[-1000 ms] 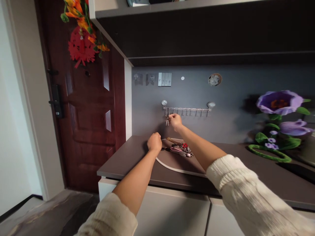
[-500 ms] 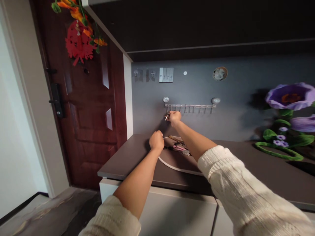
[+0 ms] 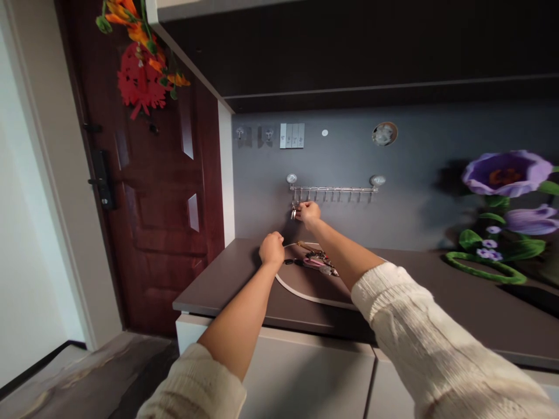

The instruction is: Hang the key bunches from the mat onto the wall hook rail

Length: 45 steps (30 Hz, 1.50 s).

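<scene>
A small bunch of keys [image 3: 293,213] hangs just below the left end of a clear hook rail [image 3: 334,190] on the grey wall. My right hand [image 3: 309,214] is closed, its fingertips pinched at the keys from the right. Whether the key ring sits on a hook is too small to tell. My left hand [image 3: 271,248] is curled closed at the left edge of a tray with a pale rim [image 3: 314,301]; what its fingers hold, if anything, is hidden. Inside the rim lie more keys and a pink key strap [image 3: 315,264], partly behind my right forearm.
A dark shelf [image 3: 349,52] overhangs the brown counter [image 3: 227,279]. Purple artificial flowers [image 3: 506,174] stand at the right. On the wall are two small hooks and a switch panel [image 3: 292,135]. A dark red door [image 3: 166,233] is at the left.
The keys at my right hand, tilted before, now hang straight down. My right hand stands slightly lower relative to the rail. My left hand stays closed at the tray's left edge.
</scene>
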Each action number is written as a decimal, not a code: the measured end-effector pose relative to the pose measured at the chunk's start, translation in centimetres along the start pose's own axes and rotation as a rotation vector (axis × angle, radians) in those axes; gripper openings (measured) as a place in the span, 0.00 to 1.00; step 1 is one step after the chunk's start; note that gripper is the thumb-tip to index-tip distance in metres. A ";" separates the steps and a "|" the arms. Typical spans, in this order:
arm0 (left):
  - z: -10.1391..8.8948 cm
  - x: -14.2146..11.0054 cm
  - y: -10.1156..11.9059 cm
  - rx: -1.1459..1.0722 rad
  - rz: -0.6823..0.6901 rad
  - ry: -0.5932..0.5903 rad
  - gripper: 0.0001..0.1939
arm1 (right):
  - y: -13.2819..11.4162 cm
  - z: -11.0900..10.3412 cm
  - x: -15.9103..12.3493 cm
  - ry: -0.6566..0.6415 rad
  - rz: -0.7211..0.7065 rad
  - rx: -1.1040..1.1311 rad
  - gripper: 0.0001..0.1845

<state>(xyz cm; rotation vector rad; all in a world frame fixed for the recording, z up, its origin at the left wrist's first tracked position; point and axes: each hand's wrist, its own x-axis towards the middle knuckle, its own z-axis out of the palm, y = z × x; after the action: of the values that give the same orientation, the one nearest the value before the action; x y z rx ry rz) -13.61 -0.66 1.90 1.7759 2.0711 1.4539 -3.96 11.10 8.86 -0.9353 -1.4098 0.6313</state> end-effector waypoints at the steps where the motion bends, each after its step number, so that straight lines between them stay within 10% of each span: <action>1: -0.1 0.0 0.0 0.013 -0.004 -0.006 0.09 | -0.3 -0.3 -0.3 0.030 0.080 0.017 0.05; 13: -0.9 0.5 -0.6 -0.066 0.071 -0.146 0.06 | -1.2 -5.3 -8.0 -0.212 0.072 -0.001 0.03; 21: -0.9 0.2 -0.7 -0.093 0.265 -0.389 0.07 | 1.4 -8.7 -11.7 -0.360 -0.174 -0.515 0.07; 35: -0.8 0.2 -0.8 0.159 0.506 -0.462 0.07 | 1.0 -8.4 -12.2 -0.504 -0.288 -0.801 0.10; 45: -1.3 -0.2 0.1 -0.043 0.397 -0.445 0.08 | 0.5 -8.4 -12.1 -0.534 -0.323 -0.788 0.10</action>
<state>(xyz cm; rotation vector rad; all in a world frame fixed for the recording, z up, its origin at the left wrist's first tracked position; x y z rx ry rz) -14.20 -1.64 2.57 2.3249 1.5228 1.0182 3.14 -0.18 2.65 -1.1428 -2.3178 0.0464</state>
